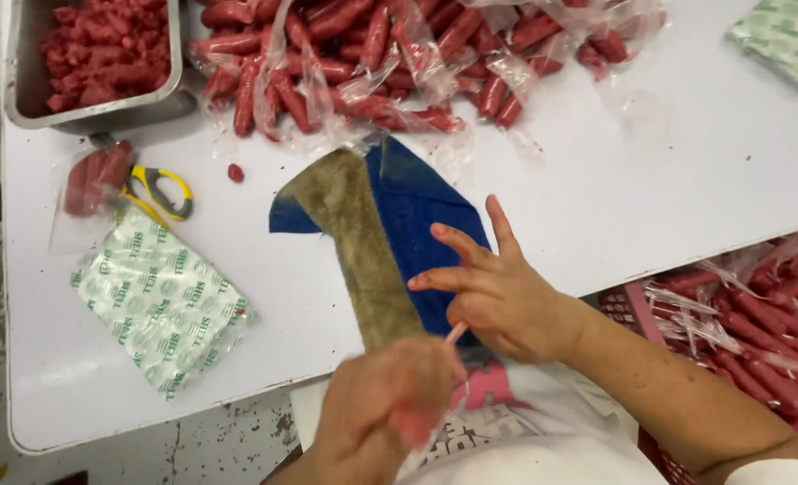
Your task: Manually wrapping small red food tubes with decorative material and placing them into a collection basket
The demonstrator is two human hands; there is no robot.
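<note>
Head view: you are looking down on a white bench (597, 198) while both hands are working just above its near edge.
Sausage heap: red sausages in clear wrap (390, 54) are lying across the far side of the bench, well apart from your hands.
Crate: a red crate (758, 314) of more wrapped sausages is sitting below the bench edge on your right.
Tray: a metal tray (31, 90) of red meat pieces is standing at the far left corner.
Cloth: a blue and tan cloth (372, 233) is lying in front of you, its near end running under your hands.
Printed packs: one green-and-white pack (161, 301) is lying to the left, near the yellow-handled scissors (161, 193).
Right hand: your right hand (498, 301) is pinching the upper end of a thin pink casing strip (454, 334), the other fingers fanning out loose.
Left hand: your left hand (390, 404) is blurred; its grip is looking closed round the strip's lower end, though this cannot be told for sure.
Doing it well: keep the strip taut between the two pinches and work over the cloth, so nothing is slipping.
</note>
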